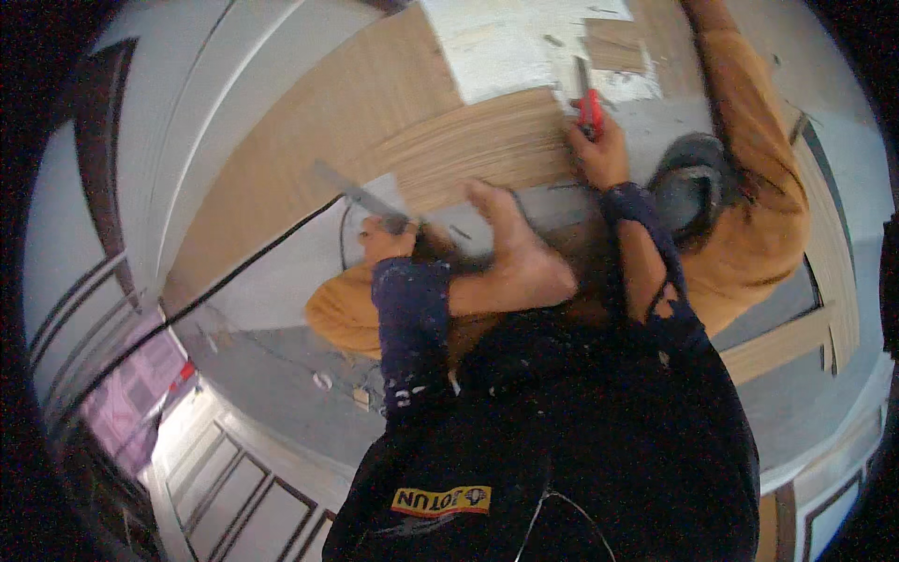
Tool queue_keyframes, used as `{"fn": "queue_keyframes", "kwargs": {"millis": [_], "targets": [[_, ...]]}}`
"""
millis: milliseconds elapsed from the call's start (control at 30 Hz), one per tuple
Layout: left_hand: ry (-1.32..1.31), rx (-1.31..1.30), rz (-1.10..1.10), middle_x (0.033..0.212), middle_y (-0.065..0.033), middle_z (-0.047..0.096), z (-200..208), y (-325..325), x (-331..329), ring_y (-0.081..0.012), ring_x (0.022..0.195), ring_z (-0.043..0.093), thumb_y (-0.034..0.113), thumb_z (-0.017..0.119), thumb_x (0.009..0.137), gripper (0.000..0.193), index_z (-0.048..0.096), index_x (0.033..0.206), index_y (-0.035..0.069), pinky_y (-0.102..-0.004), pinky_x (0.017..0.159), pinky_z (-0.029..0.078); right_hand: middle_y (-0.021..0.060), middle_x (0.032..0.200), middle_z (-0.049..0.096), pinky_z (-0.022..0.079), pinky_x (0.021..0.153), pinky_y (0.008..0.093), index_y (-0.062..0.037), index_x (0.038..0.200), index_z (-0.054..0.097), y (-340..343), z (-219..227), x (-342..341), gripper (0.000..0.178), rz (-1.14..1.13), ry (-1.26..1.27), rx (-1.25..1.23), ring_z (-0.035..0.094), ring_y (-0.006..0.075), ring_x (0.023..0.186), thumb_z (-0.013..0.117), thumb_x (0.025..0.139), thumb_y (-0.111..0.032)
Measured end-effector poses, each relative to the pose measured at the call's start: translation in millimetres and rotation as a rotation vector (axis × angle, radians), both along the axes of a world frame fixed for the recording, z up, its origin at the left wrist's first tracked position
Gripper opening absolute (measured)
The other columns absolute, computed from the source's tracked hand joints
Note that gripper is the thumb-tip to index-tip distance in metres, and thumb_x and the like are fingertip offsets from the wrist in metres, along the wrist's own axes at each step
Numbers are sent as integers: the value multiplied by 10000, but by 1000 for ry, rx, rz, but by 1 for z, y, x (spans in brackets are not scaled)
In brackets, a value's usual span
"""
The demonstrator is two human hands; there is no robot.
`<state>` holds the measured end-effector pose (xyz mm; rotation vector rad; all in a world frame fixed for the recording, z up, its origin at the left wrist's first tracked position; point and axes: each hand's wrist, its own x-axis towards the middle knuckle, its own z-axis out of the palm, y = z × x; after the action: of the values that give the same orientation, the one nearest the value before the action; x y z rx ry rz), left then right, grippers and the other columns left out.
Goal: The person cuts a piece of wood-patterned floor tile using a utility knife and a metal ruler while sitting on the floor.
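My left hand (384,242), blurred by motion, is closed around one end of a flat grey metal strip (354,187) that points to the far left. My right hand (601,155) grips a red-handled utility knife (590,112), its blade pointing away from me. Just beyond my hands lies a wood-grain plank (482,145) with streaked grain. The knife's blade is over a whitish bare patch (501,47), beside a small wood-grain piece (615,45). My bare foot (518,253) rests between my two arms.
Wood-grain flooring (318,122) spreads along the white wall at the left. A dark rounded object (693,183), kind unclear, is beside my right leg (749,225). Wood-grain strips (782,345) lie on the grey floor at the right. Small scraps (361,400) lie behind on the left.
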<state>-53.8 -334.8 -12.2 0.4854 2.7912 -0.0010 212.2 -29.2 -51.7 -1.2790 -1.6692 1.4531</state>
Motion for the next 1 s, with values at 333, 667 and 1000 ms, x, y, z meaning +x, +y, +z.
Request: {"fn": "queue_keyframes", "kwargs": {"millis": [333,667,1000], "targets": [[-209,194,280,1113,-229,682,-6,18,-11,-328,1043,664,329,921,597,855,488,1255,-4,-392,914,524,18,844,631,464,533,265,-29,1266,617,4,-42,8,410,34,62,313,581,89,642,710,874,-107],[-128,631,-311,782,-73,653,84,112,10,-168,653,580,339,846,800,421,641,934,-3,-323,598,468,47,964,641,495,876,323,-47,1279,627,6,-3,15,448,59,251,-241,600,163,922,651,832,-68],[-416,719,-410,732,-100,612,31,239,128,-228,669,583,281,791,829,336,586,854,16,-371,656,482,14,919,646,479,700,276,-21,1273,624,18,18,23,417,110,414,-598,571,86,777,663,934,-262]]}}
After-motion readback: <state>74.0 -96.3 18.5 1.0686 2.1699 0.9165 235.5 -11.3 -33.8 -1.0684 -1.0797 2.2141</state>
